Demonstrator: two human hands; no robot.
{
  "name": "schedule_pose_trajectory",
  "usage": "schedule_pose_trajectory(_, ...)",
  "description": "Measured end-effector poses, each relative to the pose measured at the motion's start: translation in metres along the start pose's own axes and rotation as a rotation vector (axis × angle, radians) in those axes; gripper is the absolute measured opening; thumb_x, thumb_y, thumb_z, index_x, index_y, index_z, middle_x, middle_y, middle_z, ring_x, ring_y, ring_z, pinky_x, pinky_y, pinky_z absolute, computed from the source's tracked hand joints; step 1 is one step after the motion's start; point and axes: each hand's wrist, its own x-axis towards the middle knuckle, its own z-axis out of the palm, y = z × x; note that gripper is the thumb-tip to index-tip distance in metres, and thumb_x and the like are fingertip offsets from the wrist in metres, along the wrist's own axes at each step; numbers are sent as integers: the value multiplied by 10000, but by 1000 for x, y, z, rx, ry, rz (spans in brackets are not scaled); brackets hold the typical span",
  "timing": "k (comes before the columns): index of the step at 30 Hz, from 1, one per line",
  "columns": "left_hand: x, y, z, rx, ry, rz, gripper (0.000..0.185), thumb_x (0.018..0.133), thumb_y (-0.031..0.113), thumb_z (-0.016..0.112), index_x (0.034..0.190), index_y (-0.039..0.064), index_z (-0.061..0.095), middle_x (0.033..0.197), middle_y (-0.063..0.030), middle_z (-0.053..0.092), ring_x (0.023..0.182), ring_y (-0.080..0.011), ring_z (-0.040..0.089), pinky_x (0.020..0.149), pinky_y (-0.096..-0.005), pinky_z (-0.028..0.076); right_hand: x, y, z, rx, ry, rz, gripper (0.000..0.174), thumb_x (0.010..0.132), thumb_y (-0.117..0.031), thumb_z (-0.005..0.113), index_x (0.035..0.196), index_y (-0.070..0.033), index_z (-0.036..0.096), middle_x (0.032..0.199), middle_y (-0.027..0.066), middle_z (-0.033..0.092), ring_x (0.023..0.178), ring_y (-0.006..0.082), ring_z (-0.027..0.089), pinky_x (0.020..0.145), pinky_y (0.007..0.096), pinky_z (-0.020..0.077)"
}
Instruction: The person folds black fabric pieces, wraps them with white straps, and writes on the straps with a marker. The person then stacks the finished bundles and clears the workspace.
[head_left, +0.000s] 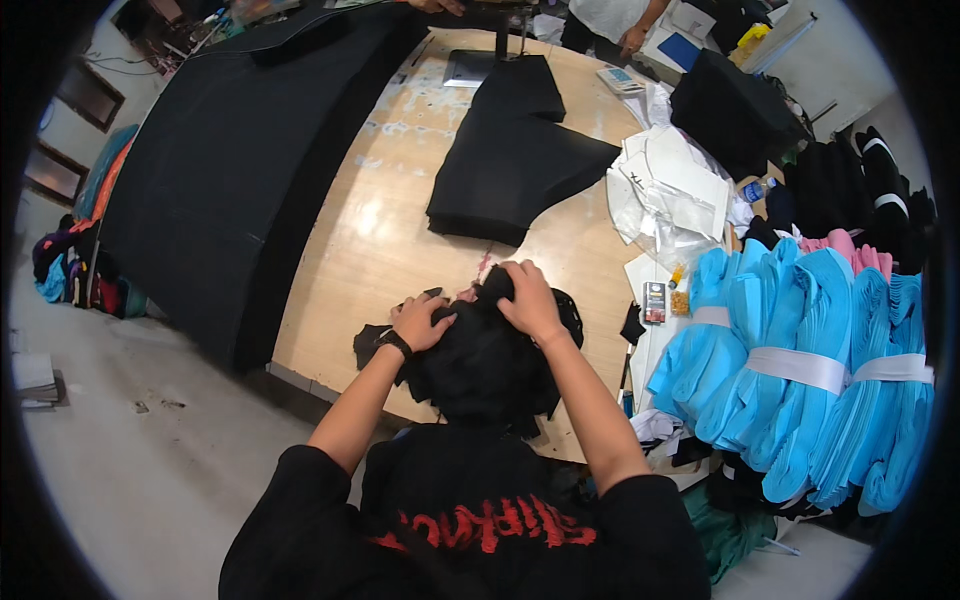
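A loose heap of black fabric scraps (480, 367) lies at the near edge of the wooden cutting table (367, 225), right before me. My left hand (421, 322), with a dark band at the wrist, curls its fingers over the left side of the heap. On the other side, my right hand (531, 300) grips a bunched fold of the same cloth. The heap hides my fingertips in part. Just beyond my hands sits a thick stack of cut black fabric pieces (502, 172). Behind that stack stands a cloth cutting machine with a metal base plate (463, 69).
A tall layered block of black fabric (202, 172) covers the left side. To the right lie white pattern pieces (667, 187), a small box (654, 301) and tied blue fabric bundles (795, 360). A calculator (619, 80) and another person's hand (632, 41) are at the far end.
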Motion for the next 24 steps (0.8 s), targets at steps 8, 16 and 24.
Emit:
schedule_pose_trajectory(8, -11, -28, -23, -370, 49, 197, 449, 946, 495, 746, 1262, 177, 724, 1230, -82, 749, 1224, -308, 667, 1074, -517, 442, -136, -46, -13, 219, -151, -177, 817, 772, -234, 701, 1560, -137, 512, 1563, 177, 469, 1474, 394, 416, 1236, 536, 277)
schedule_pose_trajectory(16, -65, -71, -40, -189, -55, -234, 1203, 738, 845, 754, 1667, 184, 370, 1573, -336, 415, 1450, -503, 438, 1216, -556, 369, -142, 52, 5, 142, 233, 448, 737, 924, -613, 724, 1549, -252, 573, 1690, 243, 333, 1589, 472, 242, 1240, 685, 194)
schedule_pose_trajectory(24, -77, -40, 20, -394, -128, -113, 1385, 701, 777, 855, 1736, 238, 109, 1639, -382, 226, 1502, -564, 311, 1256, -571, 304, -166, 3, 64, 376, 141, 506, 918, 869, -669, 770, 1648, -341, 415, 1677, 326, 292, 1541, 508, 298, 1225, 636, 290)
